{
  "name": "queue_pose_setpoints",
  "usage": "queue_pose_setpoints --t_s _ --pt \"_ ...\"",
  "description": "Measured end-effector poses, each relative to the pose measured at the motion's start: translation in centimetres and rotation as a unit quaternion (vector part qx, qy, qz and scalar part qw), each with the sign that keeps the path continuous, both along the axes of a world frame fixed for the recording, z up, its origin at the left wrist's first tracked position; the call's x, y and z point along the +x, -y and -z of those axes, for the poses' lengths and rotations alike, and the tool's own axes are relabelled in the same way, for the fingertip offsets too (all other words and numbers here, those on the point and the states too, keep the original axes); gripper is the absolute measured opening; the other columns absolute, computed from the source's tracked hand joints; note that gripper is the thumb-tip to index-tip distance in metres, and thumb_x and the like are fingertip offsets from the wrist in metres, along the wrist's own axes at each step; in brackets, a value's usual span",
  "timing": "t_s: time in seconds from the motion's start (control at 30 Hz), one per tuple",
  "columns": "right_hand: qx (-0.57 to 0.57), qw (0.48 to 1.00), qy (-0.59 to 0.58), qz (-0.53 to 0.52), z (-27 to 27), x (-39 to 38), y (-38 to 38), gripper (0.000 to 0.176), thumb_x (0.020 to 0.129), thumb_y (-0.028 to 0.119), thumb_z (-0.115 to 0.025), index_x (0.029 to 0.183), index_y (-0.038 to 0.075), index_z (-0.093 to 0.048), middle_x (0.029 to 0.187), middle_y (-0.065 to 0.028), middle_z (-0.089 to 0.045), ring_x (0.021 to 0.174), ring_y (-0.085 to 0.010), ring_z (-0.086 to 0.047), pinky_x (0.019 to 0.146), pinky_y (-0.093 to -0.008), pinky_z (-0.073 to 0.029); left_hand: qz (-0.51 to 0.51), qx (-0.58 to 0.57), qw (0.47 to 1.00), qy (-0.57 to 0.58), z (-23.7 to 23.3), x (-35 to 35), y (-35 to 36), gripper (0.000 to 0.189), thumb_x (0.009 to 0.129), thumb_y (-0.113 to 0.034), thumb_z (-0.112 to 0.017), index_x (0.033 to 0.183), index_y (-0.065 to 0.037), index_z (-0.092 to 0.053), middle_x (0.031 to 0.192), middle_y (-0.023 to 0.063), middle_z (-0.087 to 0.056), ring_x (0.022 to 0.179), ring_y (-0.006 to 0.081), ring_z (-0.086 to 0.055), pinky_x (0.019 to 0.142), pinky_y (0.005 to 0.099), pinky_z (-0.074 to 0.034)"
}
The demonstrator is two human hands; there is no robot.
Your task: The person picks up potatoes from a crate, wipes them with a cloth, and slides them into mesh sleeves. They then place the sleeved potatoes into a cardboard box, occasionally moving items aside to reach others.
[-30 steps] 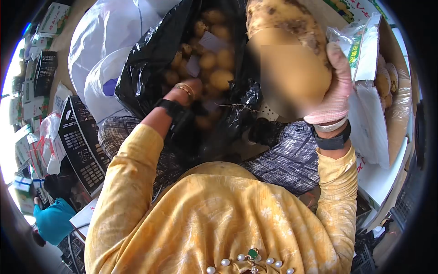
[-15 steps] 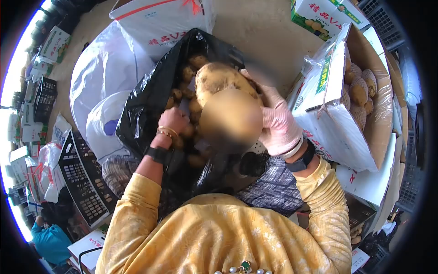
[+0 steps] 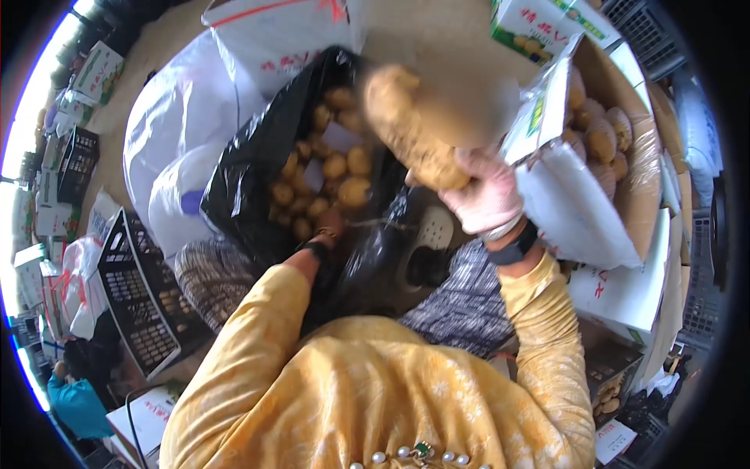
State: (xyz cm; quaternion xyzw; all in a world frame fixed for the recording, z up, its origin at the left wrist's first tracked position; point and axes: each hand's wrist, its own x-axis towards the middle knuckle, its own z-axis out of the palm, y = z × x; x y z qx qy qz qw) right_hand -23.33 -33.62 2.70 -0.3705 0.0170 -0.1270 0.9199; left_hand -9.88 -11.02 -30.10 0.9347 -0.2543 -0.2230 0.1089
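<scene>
My right hand [image 3: 488, 191], in a pale pink glove, is closed around the lower end of a large, long potato [image 3: 422, 144]. Brown dirt marks the potato's skin, and it tilts up and to the left, close to the camera; a blurred patch covers part of it. Down at the near side of a black plastic bag [image 3: 246, 168] is my bare left hand [image 3: 331, 220], beside the loose potatoes [image 3: 334, 166] inside. Its fingers are hidden in shadow. Pieces of pale paper [image 3: 341, 137] lie among those potatoes.
At right, a tilted carton [image 3: 578, 207] holds potatoes in foam nets [image 3: 601, 146]. White plastic bags [image 3: 176, 109] and a white carton [image 3: 285, 39] stand beyond the black bag. A black crate [image 3: 141, 301] is at left, with a person in blue [image 3: 78, 406] farther off.
My right hand has turned the large potato so that its long side shows, tilted up-left. My left hand has moved right and toward me, lower in the black bag, uncovering more potatoes.
</scene>
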Motion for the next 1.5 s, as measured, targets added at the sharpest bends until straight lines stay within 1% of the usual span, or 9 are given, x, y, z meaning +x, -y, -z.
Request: queue_pose_setpoints --t_s 0.23,0.33,0.43,0.7,0.8,0.93,1.17,1.2,1.5 --pt "-0.283 0.956 0.036 0.072 0.0 0.6 -0.3 0.090 0.063 0.008 -0.084 0.140 0.004 -0.038 0.135 -0.0107 -0.047 0.122 -0.0225 -0.049 0.103 -0.0343 -0.041 -0.057 -0.189 0.965 0.171 -25.9 3.4 0.4 0.025 0.075 -0.025 -0.067 0.083 -0.002 -0.072 0.095 0.0190 -0.069 0.084 0.0319 -0.068 0.076 0.0368 -0.053" --pt "-0.352 0.933 0.014 0.070 -1.8 0.0 -2.9 0.074 0.065 -0.004 -0.080 0.132 0.004 -0.050 0.128 -0.0083 -0.052 0.118 -0.0189 -0.049 0.103 -0.0315 -0.038 -0.109 -0.521 0.838 -0.121 -32.4 -0.3 2.1 0.021 0.081 -0.014 -0.064 0.090 0.005 -0.065 0.087 0.0051 -0.065 0.078 0.0111 -0.060 0.068 0.0273 -0.050" --pt "-0.391 0.917 0.017 0.081 -0.7 0.0 -2.7 0.073 0.065 -0.002 -0.081 0.131 0.006 -0.051 0.126 -0.0082 -0.052 0.117 -0.0192 -0.050 0.102 -0.0322 -0.039 -0.114 -0.693 0.674 -0.228 -32.3 -1.7 2.0 0.027 0.082 -0.002 -0.058 0.108 0.007 -0.058 0.100 0.0070 -0.064 0.083 0.0084 -0.060 0.072 0.0230 -0.049" --pt "-0.357 0.926 0.034 0.121 -0.6 -0.2 -2.6 0.061 0.065 0.010 -0.087 0.117 0.006 -0.056 0.120 -0.0054 -0.053 0.112 -0.0171 -0.051 0.098 -0.0315 -0.042 -0.256 -0.721 0.600 -0.232 -31.4 -2.7 4.5 0.030 0.079 0.008 -0.050 0.104 0.006 -0.066 0.100 0.0095 -0.067 0.084 0.0160 -0.065 0.075 0.0256 -0.052" --pt "-0.264 0.958 0.026 0.110 -1.5 -0.1 -3.9 0.077 0.062 0.018 -0.090 0.125 0.007 -0.047 0.118 -0.0058 -0.052 0.110 -0.0157 -0.051 0.096 -0.0319 -0.043 -0.128 -0.562 0.795 0.188 -33.4 -4.9 5.1 0.034 0.070 0.010 -0.051 0.097 0.000 -0.069 0.101 0.0132 -0.069 0.087 0.0227 -0.067 0.079 0.0299 -0.053" --pt "-0.420 0.891 0.039 0.169 0.3 0.0 -3.3 0.081 0.055 0.011 -0.091 0.123 0.005 -0.047 0.119 -0.0059 -0.049 0.111 -0.0182 -0.050 0.096 -0.0333 -0.043 0.051 -0.570 0.756 0.317 -33.9 -7.8 6.4 0.027 0.062 0.002 -0.066 0.088 -0.006 -0.071 0.087 0.0084 -0.065 0.081 0.0260 -0.064 0.074 0.0344 -0.051" --pt "-0.370 0.903 -0.077 0.203 0.1 -0.4 -2.4 0.048 0.065 0.002 -0.081 0.107 0.003 -0.059 0.103 -0.0026 -0.060 0.099 -0.0111 -0.055 0.091 -0.0266 -0.045 -0.054 -0.638 0.732 -0.233 -34.7 -4.7 4.5 0.014 0.096 -0.005 -0.047 0.103 0.002 -0.057 0.094 0.0054 -0.063 0.086 0.0129 -0.062 0.079 0.0254 -0.050" --pt "-0.333 0.918 -0.106 0.185 0.5 -0.5 -2.0 0.046 0.067 0.002 -0.079 0.109 0.003 -0.059 0.104 -0.0032 -0.060 0.099 -0.0110 -0.055 0.091 -0.0263 -0.045 -0.142 -0.722 0.457 -0.500 -33.3 -3.1 4.6 0.017 0.097 -0.007 -0.047 0.108 0.002 -0.055 0.101 0.0073 -0.063 0.091 0.0153 -0.063 0.082 0.0265 -0.051" --pt "0.076 0.994 -0.042 -0.061 0.8 -0.2 0.2 0.071 0.072 0.014 -0.074 0.136 0.001 -0.044 0.126 -0.0182 -0.057 0.112 -0.0311 -0.059 0.099 -0.0415 -0.047 -0.200 -0.656 0.573 -0.448 -32.5 0.8 6.2 0.009 0.090 -0.007 -0.060 0.083 -0.003 -0.060 0.076 0.0024 -0.062 0.066 0.0120 -0.062 0.061 0.0255 -0.051"
